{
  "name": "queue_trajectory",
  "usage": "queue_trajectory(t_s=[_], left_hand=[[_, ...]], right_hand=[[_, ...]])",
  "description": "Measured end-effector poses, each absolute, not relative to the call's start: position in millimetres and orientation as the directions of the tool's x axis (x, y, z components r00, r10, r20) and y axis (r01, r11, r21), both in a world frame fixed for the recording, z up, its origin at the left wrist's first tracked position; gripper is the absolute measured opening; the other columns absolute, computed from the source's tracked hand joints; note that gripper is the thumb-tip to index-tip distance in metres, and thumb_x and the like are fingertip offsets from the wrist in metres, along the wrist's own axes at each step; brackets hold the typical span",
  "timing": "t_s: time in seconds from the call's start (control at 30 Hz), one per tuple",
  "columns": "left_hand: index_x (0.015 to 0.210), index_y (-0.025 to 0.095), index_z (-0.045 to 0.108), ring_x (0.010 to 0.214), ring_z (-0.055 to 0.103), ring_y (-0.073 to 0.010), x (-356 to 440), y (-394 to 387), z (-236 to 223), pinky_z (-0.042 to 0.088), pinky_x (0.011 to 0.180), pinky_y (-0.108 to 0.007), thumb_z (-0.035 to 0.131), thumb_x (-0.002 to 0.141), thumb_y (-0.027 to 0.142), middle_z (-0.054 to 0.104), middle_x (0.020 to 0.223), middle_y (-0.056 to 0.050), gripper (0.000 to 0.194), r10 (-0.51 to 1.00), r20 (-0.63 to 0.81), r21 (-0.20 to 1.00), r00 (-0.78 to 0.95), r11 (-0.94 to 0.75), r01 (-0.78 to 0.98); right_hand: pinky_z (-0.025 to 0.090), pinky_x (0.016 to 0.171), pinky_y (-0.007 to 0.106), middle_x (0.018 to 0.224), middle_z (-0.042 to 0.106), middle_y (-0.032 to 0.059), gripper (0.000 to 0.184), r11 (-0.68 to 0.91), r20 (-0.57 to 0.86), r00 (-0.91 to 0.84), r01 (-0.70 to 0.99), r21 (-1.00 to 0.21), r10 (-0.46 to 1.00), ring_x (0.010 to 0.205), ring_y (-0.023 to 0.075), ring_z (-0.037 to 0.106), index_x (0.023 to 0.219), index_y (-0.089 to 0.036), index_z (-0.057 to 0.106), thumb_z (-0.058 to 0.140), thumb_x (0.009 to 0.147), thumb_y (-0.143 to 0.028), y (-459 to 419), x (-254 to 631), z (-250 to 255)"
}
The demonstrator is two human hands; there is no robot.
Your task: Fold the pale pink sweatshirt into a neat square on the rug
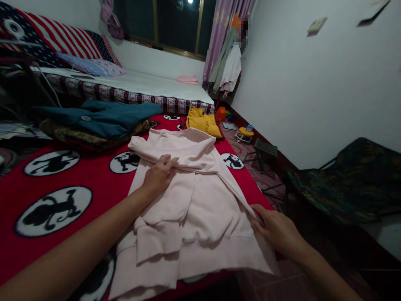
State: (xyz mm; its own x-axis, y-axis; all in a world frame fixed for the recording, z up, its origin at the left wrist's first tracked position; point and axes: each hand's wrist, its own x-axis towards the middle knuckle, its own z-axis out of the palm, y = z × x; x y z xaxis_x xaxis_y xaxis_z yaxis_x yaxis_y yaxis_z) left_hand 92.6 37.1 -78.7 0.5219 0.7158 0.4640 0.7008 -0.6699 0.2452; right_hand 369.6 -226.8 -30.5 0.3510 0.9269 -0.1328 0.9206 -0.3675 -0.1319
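A pale pink sweatshirt [213, 200] lies spread on a red blanket [97, 175] printed with black-and-white monkey figures. One sleeve is folded down over its front, and the other lies across the upper part. My left hand [159, 173] rests on the fabric near the folded sleeves, its fingers stretched out over the cloth. At the right side edge, my right hand [271, 223] pinches the sweatshirt between thumb and fingers. Beyond the collar sits a folded yellow garment [202, 121].
A teal garment [109, 117] lies on a brown patterned one at the far left. Behind stands a bed [150, 81] with pillows. On the right are a folding chair [351, 184], a small green stool [263, 150] and a yellow round stool [244, 133].
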Motion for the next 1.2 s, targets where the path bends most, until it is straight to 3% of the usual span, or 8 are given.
queue_trajectory(t_s=[0.17,0.27,0.43,0.73,0.93,1.07,1.13,1.2], left_hand=[[0.109,0.022,0.068,0.086,0.064,-0.0205,103,59,-71,0.051,0.074,-0.030,0.048,0.086,0.016,0.063,0.108,-0.007,0.031,0.689,0.409,0.252,0.598,-0.715,0.652],[0.098,0.018,0.071,0.085,0.063,-0.0196,107,76,-53,0.050,0.077,-0.031,0.047,0.084,0.011,0.065,0.098,-0.007,0.029,0.661,0.440,0.282,0.608,-0.744,0.605],[0.100,0.012,0.069,0.091,0.061,-0.0185,108,110,-2,0.049,0.084,-0.031,0.047,0.088,0.010,0.065,0.099,-0.008,0.025,0.587,0.592,0.220,0.552,-0.777,0.590],[0.099,0.002,0.068,0.096,0.059,-0.0160,84,151,59,0.046,0.089,-0.031,0.039,0.094,0.015,0.062,0.102,-0.008,0.032,0.569,0.684,0.159,0.457,-0.727,0.668],[0.099,0.003,0.067,0.096,0.056,-0.0151,51,154,39,0.045,0.089,-0.029,0.037,0.093,0.012,0.059,0.105,-0.006,0.032,0.644,0.610,0.123,0.462,-0.653,0.747],[0.065,0.010,0.066,0.087,0.055,-0.0236,35,149,9,0.048,0.079,-0.036,0.070,0.072,0.022,0.060,0.083,-0.008,0.015,0.712,0.503,0.031,0.490,-0.582,0.813],[0.051,0.014,0.058,0.086,0.054,-0.0288,37,141,-2,0.048,0.076,-0.041,0.076,0.062,0.019,0.057,0.072,-0.010,0.021,0.736,0.475,-0.008,0.483,-0.545,0.839],[0.050,0.016,0.057,0.090,0.053,-0.0322,48,125,-8,0.046,0.079,-0.047,0.070,0.066,0.014,0.058,0.073,-0.013,0.020,0.729,0.496,-0.036,0.472,-0.526,0.850]], right_hand=[[0.047,0.062,0.030,0.081,0.072,0.0061,0.031,-0.277,-0.100,0.325,0.562,-0.780,0.940,0.072,0.0223,0.066,0.090,-0.019,0.070,0.057,0.079,-0.045,-209,370,-33],[0.046,0.054,0.027,0.074,0.071,0.0049,0.040,-0.292,-0.193,0.358,0.246,-0.924,0.914,0.060,0.0188,0.063,0.090,-0.017,0.070,0.069,0.069,-0.051,-195,358,-24],[0.046,0.054,0.026,0.071,0.069,0.0050,0.043,-0.237,-0.220,0.310,0.017,-0.971,0.925,0.058,0.0166,0.061,0.088,-0.016,0.069,0.079,0.060,-0.047,-172,327,-4],[0.030,0.045,0.020,0.063,0.060,-0.0011,0.038,-0.172,-0.170,0.066,0.030,-0.985,0.983,0.048,0.0085,0.047,0.095,-0.015,0.066,0.071,0.070,-0.044,-139,267,-8],[0.033,0.047,0.019,0.063,0.056,-0.0032,0.035,-0.153,-0.162,-0.039,0.165,-0.974,0.986,0.052,0.0086,0.047,0.102,-0.015,0.065,0.066,0.075,-0.038,-128,235,-34],[0.037,0.046,0.019,0.062,0.060,-0.0014,0.034,-0.223,-0.260,-0.176,0.202,-0.954,0.950,0.049,0.0083,0.050,0.094,-0.014,0.067,0.063,0.079,-0.045,-119,240,-36],[0.038,0.046,0.019,0.060,0.059,-0.0009,0.034,-0.174,-0.206,-0.125,0.230,-0.957,0.971,0.047,0.0074,0.048,0.082,-0.014,0.068,0.061,0.080,-0.048,-104,255,-33],[0.038,0.044,0.019,0.060,0.059,-0.0009,0.034,-0.095,-0.102,-0.011,0.273,-0.957,0.995,0.044,0.0072,0.048,0.080,-0.014,0.067,0.061,0.078,-0.047,-81,275,-31]])
